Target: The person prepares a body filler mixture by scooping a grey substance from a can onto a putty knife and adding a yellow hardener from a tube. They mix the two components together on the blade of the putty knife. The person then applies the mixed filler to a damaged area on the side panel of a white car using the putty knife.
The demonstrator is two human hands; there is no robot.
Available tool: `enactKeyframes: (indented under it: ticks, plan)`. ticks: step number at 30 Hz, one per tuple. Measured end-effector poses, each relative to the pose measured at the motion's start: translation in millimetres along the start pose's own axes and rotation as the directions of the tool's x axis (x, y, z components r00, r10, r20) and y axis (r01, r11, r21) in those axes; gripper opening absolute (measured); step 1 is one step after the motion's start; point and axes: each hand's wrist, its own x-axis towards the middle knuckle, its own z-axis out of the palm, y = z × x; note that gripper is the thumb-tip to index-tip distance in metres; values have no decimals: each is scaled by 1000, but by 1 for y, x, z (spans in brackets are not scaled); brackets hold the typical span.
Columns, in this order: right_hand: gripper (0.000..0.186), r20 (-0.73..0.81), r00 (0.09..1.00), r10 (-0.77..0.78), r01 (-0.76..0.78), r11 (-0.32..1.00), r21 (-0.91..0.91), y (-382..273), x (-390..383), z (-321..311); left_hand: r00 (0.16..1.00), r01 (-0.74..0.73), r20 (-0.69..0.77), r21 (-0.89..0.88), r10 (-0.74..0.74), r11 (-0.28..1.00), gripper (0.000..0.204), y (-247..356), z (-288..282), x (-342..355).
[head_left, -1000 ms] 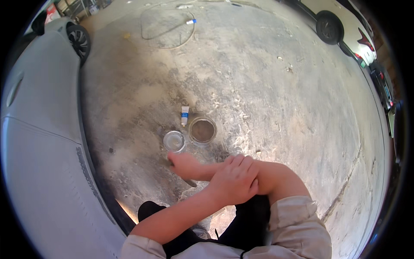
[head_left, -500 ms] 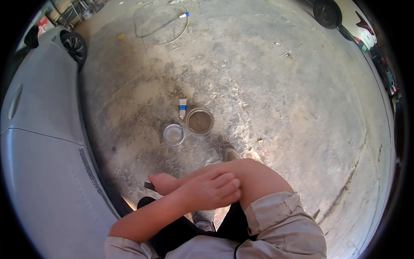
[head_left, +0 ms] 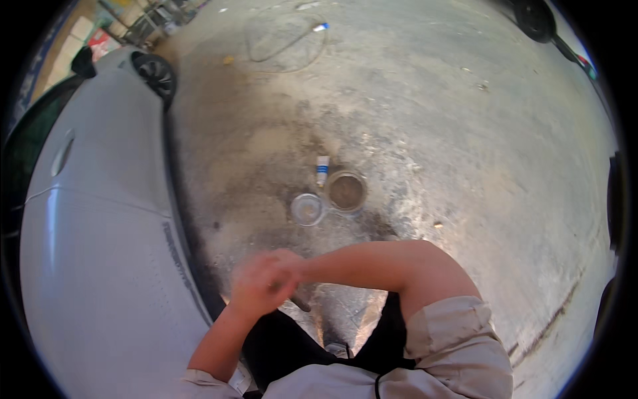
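Note:
My left hand is smeared by motion and lies across my right hand, whose fingers it mostly hides. From beneath the two hands juts a dark, narrow strip-like tool, which seems to be in my right hand; its exact kind does not show. Beyond the hands, on the concrete floor, stand a small clear round tub and a larger round container with something brown-grey in it. A white and blue squeeze tube lies just behind them.
A silver car runs along my left, close to my left arm. A looped hose with a blue and white end lies on the floor farther off. Parts of other vehicles show at the right rim.
My left hand has swung left, off my right forearm and onto my right hand. The dark tool now sticks out below the hands, not at their left. The whole view has shifted.

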Motion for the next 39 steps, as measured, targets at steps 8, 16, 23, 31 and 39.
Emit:
enactKeyframes:
  ticks: [8,16,23,31,39]
  plan:
    - [39,-287,957,-43,187,848,496,-20,20,-34,582,729,-98,-377,-808,571,69,-82,42,-138]
    - [28,-340,938,-70,203,905,375,-2,45,-50,216,801,572,-567,-792,-191,26,-68,43,-156]
    - [14,-304,851,-427,322,883,-340,29,47,-88,99,734,511,-617,-854,-284,30,-55,56,-187]
    - [29,-773,630,77,-276,952,-130,133,3,-205,212,587,598,-710,-773,-389,23,-47,66,-160]
    - [44,-194,948,254,-301,915,-270,153,-21,-263,284,673,546,-699,-788,-242,25,-67,70,-162]
